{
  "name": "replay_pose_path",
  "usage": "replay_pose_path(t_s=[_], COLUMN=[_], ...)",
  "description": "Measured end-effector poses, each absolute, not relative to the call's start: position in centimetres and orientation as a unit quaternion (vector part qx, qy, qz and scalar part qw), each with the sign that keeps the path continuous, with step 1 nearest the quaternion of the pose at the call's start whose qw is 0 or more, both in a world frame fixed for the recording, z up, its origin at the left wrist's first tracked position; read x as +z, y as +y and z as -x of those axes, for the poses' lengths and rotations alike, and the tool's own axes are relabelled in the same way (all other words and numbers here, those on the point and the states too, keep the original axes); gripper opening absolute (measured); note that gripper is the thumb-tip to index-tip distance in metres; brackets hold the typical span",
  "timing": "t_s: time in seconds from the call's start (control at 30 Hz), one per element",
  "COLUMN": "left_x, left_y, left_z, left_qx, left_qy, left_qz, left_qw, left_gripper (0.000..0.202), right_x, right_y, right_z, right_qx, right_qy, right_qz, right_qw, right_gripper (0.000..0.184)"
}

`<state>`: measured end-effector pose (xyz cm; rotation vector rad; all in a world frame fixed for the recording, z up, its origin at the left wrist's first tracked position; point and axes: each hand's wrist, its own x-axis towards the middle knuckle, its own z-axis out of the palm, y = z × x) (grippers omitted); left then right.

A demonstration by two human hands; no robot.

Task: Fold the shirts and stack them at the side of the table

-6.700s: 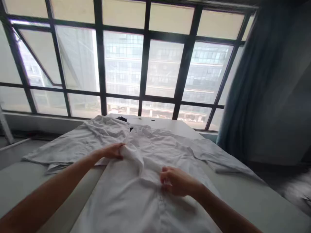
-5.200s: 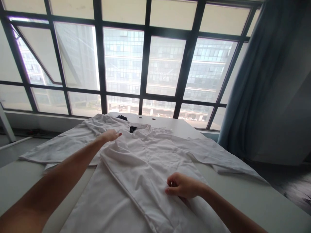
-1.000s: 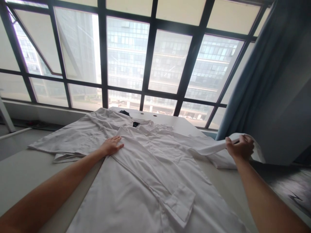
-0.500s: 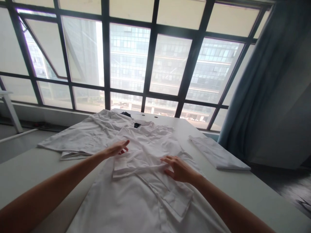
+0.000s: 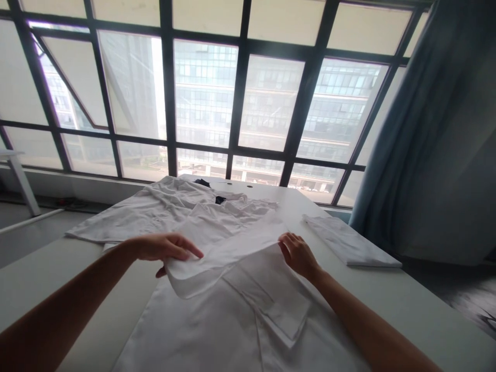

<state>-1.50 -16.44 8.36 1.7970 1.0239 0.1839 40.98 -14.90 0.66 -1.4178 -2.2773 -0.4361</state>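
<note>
A white shirt (image 5: 217, 330) lies spread on the table, collar toward the window, a pocket flap showing near the middle. Its sleeve (image 5: 228, 248) is folded across the chest. My left hand (image 5: 165, 248) pinches the cuff end of that sleeve and holds it slightly off the shirt. My right hand (image 5: 296, 253) grips the sleeve's other end at the shirt's right side.
A second white garment (image 5: 132, 217) lies crumpled at the back left. A folded white piece (image 5: 351, 243) rests at the right of the grey table (image 5: 411, 310). Large windows (image 5: 205, 98) stand behind, a blue curtain (image 5: 411, 129) at the right.
The right sleeve was carried from the table's right side over the chest. Since half a second ago both hands have closed on the folded sleeve and raised it a little.
</note>
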Motion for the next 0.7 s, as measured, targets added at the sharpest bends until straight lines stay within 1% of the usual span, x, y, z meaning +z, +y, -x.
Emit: replay_pose_path(t_s=[0.1, 0.17, 0.2, 0.23, 0.27, 0.33, 0.4, 0.43, 0.5, 0.57, 0.63, 0.7], left_x=[8.0, 7.7, 7.5, 7.3, 7.0, 6.1, 4.8, 4.0, 2.5, 1.2, 0.4, 0.1], left_y=[-16.7, -16.7, -16.6, -16.5, -16.5, -16.4, -16.5, -16.6, -16.9, -17.3, -17.4, -17.4], left_z=[1.7, 1.5, 1.2, 0.9, 0.4, -1.0, -2.8, -3.7, -5.1, -5.9, -6.0, -5.8], left_qx=[-0.070, -0.133, -0.141, -0.127, -0.087, 0.045, 0.162, 0.190, 0.182, 0.135, 0.095, 0.074], left_qy=[0.385, 0.373, 0.372, 0.378, 0.392, 0.419, 0.395, 0.361, 0.277, 0.212, 0.183, 0.177], left_qz=[-0.732, -0.738, -0.749, -0.768, -0.795, -0.849, -0.884, -0.900, -0.934, -0.959, -0.969, -0.970], left_qw=[0.558, 0.547, 0.531, 0.502, 0.455, 0.319, 0.192, 0.156, 0.130, 0.128, 0.137, 0.149], left_gripper=[0.070, 0.071, 0.068, 0.064, 0.059, 0.054, 0.050, 0.048, 0.057, 0.070, 0.075, 0.075], right_x=[0.8, 0.8, 0.8, 0.8, 0.9, 1.0, 1.0, 1.0, 0.6, -0.1, -0.9, -1.4], right_y=[-15.4, -15.7, -15.8, -15.8, -15.6, -14.9, -13.6, -12.7, -10.8, -9.0, -7.7, -6.7], right_z=[-41.2, -41.3, -41.4, -41.4, -41.3, -41.0, -40.8, -40.7, -40.9, -41.6, -42.7, -43.8], right_qx=[-0.109, -0.064, -0.049, -0.042, -0.043, -0.059, -0.076, -0.080, -0.074, -0.039, 0.012, 0.049], right_qy=[-0.855, -0.867, -0.863, -0.856, -0.846, -0.829, -0.821, -0.818, -0.805, -0.782, -0.756, -0.739], right_qz=[0.480, 0.474, 0.482, 0.494, 0.509, 0.532, 0.547, 0.555, 0.581, 0.620, 0.654, 0.672], right_qw=[0.163, 0.141, 0.142, 0.148, 0.155, 0.159, 0.145, 0.132, 0.098, 0.053, 0.016, 0.005], right_gripper=[0.019, 0.017, 0.018, 0.019, 0.021, 0.024, 0.029, 0.034, 0.045, 0.054, 0.061, 0.067])
